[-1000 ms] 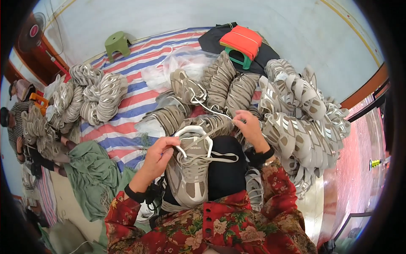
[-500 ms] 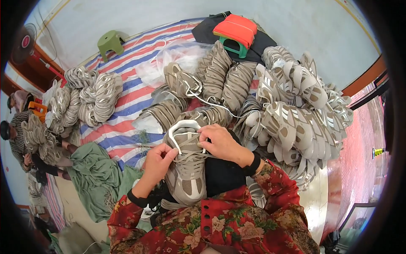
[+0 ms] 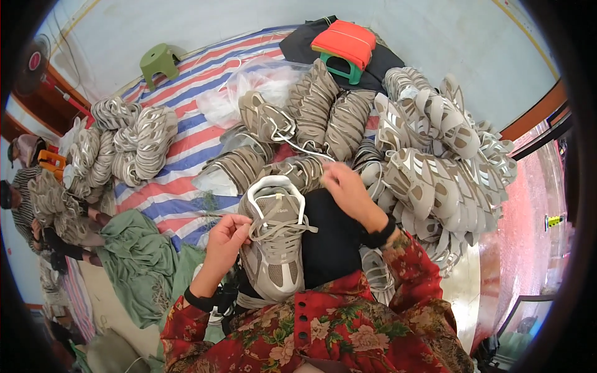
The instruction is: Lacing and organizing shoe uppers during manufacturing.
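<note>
A beige and grey sneaker upper point(image 3: 271, 267) rests on my lap, its heel opening away from me and its toe toward me. A flat beige shoelace point(image 3: 273, 229) crosses its tongue, one loose end sticking out to the right. At the upper's left edge my left hand point(image 3: 226, 239) pinches that shoelace between thumb and fingers. My right hand point(image 3: 349, 194) is off the upper, reaching forward and right over the dark cloth on my lap. Its fingertips are beside a white cord point(image 3: 308, 150) that runs from another sneaker upper point(image 3: 264, 117); slight blur hides whether they grip it.
Stacked sneaker uppers point(image 3: 435, 180) are heaped at right, with more bundles point(image 3: 146, 146) at left on a striped sheet point(image 3: 186, 133). A green stool point(image 3: 159, 62) and a red cloth point(image 3: 344, 42) on another stool stand behind. A person point(image 3: 28, 186) sits at far left; green cloth point(image 3: 134, 267) lies nearer.
My right hand has left the upper's opening and moved forward and right to the white cord. My left hand has shifted slightly left, off the collar's edge. The upper stays on my lap.
</note>
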